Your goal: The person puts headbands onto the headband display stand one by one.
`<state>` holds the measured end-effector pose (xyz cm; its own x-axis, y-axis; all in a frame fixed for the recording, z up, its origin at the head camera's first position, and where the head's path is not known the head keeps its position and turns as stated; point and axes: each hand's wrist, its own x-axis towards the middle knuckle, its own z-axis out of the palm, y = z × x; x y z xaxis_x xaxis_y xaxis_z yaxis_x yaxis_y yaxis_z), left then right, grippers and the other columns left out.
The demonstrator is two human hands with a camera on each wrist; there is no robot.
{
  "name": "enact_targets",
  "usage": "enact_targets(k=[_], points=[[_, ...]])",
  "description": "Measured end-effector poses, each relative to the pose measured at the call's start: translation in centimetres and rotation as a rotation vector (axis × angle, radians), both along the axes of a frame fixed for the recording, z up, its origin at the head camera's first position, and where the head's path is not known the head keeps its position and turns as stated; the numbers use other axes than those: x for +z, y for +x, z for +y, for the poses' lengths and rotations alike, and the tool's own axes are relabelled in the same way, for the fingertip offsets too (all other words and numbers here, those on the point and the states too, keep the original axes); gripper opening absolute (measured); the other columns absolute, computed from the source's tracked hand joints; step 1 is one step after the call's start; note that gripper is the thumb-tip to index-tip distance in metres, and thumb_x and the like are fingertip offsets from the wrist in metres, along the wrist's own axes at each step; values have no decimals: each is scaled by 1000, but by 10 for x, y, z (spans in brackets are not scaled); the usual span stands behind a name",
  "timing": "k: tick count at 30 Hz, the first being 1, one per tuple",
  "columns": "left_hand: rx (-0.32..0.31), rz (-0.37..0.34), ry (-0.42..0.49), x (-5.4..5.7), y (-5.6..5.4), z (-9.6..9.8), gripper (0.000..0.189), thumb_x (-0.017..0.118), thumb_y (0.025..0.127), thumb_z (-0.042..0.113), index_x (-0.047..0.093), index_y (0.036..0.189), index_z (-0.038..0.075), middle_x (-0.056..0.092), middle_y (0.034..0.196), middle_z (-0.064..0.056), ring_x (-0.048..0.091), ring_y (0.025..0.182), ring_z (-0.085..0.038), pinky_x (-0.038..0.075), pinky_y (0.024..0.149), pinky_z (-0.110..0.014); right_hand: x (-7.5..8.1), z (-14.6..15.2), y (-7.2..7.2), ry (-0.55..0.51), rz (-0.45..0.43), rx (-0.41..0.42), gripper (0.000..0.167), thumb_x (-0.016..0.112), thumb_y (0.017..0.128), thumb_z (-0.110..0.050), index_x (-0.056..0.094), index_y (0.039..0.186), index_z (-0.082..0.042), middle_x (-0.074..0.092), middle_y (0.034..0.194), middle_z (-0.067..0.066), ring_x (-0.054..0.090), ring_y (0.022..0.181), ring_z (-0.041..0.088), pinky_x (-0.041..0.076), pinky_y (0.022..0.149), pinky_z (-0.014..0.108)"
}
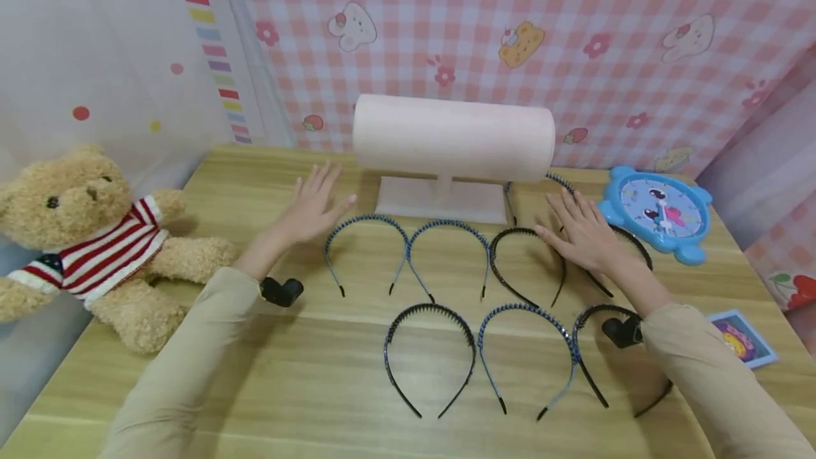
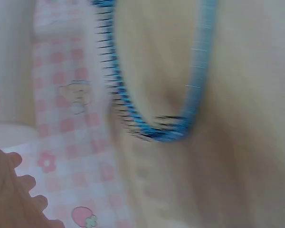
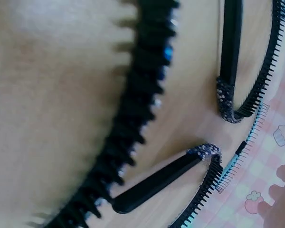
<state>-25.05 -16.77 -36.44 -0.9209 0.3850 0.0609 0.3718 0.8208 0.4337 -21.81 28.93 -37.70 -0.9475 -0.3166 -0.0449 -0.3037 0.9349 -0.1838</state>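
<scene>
Fingers spread, my left hand [image 1: 309,205] is held at the left, beside a blue toothed headband [image 1: 367,217]. That hand [image 2: 12,194] holds nothing; a blurred blue headband [image 2: 168,136] shows near it in the left wrist view. My right hand [image 1: 581,234] stretches out flat over the black headbands at the right, partly covering one [image 1: 637,243]. Whether it touches them I cannot tell. A second blue headband [image 1: 449,222] and a black one [image 1: 503,234] lie between the hands. Nearer lie a black headband [image 1: 430,307], a blue one [image 1: 528,309] and another black one [image 1: 585,317], partly hidden by my right wrist.
A pale padded roll on a stand [image 1: 452,134] is at the back, with another headband [image 1: 561,180] beside its base. A teddy bear [image 1: 121,246] sits at left. A blue clock [image 1: 666,207] and small framed picture [image 1: 742,338] lie at right on the wooden table [image 1: 306,388].
</scene>
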Motion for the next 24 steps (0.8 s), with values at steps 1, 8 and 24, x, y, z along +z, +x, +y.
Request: enact_targets(k=[1, 8, 24], points=[[4, -7, 52, 4, -3, 2, 82, 20, 91, 64, 0, 147, 8, -10, 153, -15, -9, 139, -39, -7, 108, -60, 1, 1, -1, -9, -8, -4, 76, 30, 94, -56, 7, 147, -7, 0, 150, 27, -3, 138, 45, 2, 110, 59], [11, -134, 457, 43, -30, 23, 72, 23, 97, 51, -4, 147, 6, -5, 153, -18, -1, 142, -33, 3, 114, -51, 8, 12, -16, -77, -34, -19, 72, 28, 97, -50, 17, 143, 5, 12, 145, 35, 10, 133, 53, 12, 106, 64], [181, -568, 850, 97, -61, 45, 63, 40, 96, 39, 8, 148, 22, 16, 153, -5, 26, 137, -27, 35, 105, -45, 43, 32, -48, -209, -310, -146, 66, 37, 97, -41, 30, 136, 12, 34, 132, 39, 35, 120, 53, 34, 97, 60]])
